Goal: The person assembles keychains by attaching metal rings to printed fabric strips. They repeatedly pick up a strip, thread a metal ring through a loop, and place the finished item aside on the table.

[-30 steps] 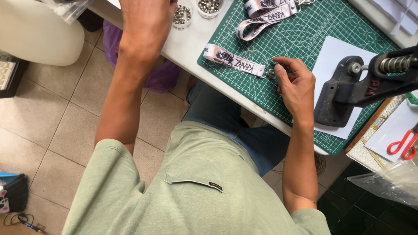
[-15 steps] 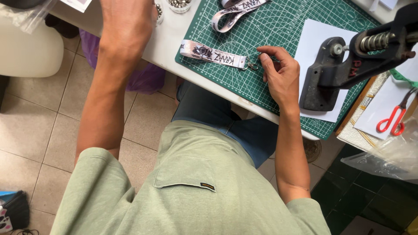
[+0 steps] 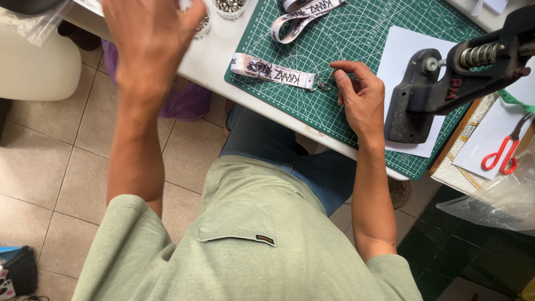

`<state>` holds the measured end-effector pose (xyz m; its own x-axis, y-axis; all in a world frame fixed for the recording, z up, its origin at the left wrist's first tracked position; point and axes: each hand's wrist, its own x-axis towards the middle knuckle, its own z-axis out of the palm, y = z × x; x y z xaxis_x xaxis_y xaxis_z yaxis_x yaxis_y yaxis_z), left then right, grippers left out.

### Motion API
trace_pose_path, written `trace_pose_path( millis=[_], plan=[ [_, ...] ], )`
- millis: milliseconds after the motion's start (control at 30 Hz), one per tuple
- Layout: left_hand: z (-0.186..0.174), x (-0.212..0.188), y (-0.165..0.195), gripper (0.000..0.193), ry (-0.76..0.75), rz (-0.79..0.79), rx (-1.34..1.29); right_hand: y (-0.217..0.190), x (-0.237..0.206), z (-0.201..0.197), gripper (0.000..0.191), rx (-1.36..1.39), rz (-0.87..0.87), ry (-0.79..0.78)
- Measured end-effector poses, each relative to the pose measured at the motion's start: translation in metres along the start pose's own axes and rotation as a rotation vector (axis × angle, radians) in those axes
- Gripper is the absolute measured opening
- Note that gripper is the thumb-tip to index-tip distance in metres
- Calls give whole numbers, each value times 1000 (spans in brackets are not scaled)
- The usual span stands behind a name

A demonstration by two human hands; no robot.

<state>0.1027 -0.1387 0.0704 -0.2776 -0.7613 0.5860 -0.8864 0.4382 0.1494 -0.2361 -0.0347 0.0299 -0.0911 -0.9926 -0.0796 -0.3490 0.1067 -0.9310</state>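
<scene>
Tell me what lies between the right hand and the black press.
In the head view, only bare green cutting mat and the white paper's edge separate the right hand from the black press.

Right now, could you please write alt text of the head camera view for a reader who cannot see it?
A seated person's right hand touches the metal clasp of a printed strap on a green cutting mat, while the blurred left hand is raised near small containers of metal parts. A black hand press and red scissors lie to the right.

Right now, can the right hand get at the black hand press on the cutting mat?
Probably yes. The right hand rests on the green cutting mat beside the black hand press, and only bare mat and white paper lie between them.
</scene>
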Motion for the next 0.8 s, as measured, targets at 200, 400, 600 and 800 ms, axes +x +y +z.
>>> trace_pose_path(
  millis=[200, 400, 600, 800],
  plan=[
    [15, -4, 57, 11, -486, -448, -1194, -10, -3, 3, 18, 98, -46, 50],
    [44, -26, 112, 16, -690, -555, -1683, -22, -23, 8, 19, 248, -238, -95],
    [49, -31, 130, 21, -752, -561, -1603, -21, -27, 7, 11, 179, -253, -15],
    [45, -20, 134, 22, -747, -469, -1357, -16, -23, 3, 6, 171, -208, 6]
  ],
)
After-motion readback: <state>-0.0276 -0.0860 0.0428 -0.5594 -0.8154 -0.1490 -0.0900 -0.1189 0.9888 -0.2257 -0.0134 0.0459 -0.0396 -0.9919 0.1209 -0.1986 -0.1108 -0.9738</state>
